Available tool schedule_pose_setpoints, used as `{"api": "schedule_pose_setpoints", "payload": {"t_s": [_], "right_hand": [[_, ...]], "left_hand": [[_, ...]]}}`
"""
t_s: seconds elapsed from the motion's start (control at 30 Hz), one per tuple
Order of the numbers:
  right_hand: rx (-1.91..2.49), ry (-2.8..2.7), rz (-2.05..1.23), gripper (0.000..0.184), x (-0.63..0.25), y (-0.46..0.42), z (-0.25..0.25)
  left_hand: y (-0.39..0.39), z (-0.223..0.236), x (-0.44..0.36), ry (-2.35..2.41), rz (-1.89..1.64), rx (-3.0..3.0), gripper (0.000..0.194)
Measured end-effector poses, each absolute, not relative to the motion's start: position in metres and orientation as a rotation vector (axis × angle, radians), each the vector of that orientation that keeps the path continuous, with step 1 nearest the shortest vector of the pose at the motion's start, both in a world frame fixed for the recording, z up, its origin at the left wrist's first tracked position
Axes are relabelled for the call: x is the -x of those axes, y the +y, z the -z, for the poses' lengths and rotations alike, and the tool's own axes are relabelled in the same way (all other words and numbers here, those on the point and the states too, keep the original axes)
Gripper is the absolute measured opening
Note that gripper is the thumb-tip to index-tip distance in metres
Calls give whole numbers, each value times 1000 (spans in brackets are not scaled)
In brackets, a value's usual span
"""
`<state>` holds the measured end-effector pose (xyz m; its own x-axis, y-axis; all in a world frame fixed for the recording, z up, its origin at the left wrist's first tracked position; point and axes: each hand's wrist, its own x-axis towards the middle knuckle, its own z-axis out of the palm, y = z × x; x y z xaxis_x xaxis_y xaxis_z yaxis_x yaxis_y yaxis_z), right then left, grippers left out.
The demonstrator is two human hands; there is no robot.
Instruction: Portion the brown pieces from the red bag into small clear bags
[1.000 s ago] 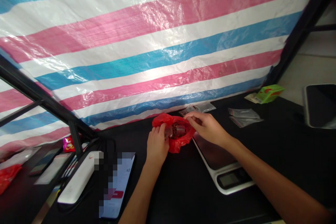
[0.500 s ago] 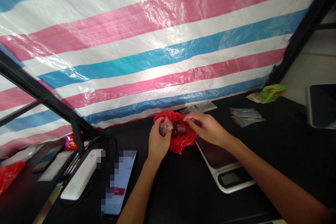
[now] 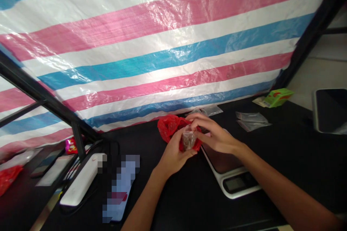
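Single head-worn camera, seen from the near side of the black tabletop, facing forward and down. The left hand and right hand appear close, below centre; a striped tarpaulin beyond the tabletop fills the upper frame.

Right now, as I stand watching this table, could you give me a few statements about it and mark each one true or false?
1. The left hand and the right hand are both holding a small clear plastic bag with dark pieces inside. True.
2. The kitchen scale is to the left of the red plastic bag. False: it is to the right of the bag.
3. A pink, white and blue striped tarp hangs beyond the table. True.
4. The green box lies beside the phone. False: it is at the far right of the table, past the clear bags.
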<state>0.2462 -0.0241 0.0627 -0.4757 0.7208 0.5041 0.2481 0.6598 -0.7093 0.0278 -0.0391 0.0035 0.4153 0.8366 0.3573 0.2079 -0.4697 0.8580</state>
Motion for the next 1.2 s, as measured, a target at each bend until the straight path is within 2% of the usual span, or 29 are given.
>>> {"api": "schedule_pose_setpoints", "payload": {"t_s": [0.13, 0.3, 0.47, 0.67, 0.8, 1.2], "right_hand": [[885, -2039, -1005, 17, -279, -17, -74], [1087, -2188, -1187, 11, -315, -5, -67], [1136, -2184, -907, 37, -320, 4, -58], [1198, -2030, -640, 25, -321, 13, -52], [1271, -2021, -512, 25, -326, 18, -45], [1204, -2136, -702, 31, -318, 8, -53]], "left_hand": [[-39, -5, -21, 991, -1008, -2118, 56], [-41, -12, -19, 1079, -991, -2240, 40], [-42, -13, -23, 1107, -997, -2244, 33], [-43, -16, -24, 1081, -1063, -2301, 28], [-44, -18, -24, 1071, -1099, -2314, 28], [-44, -16, -25, 1041, -1138, -2331, 29]]}}
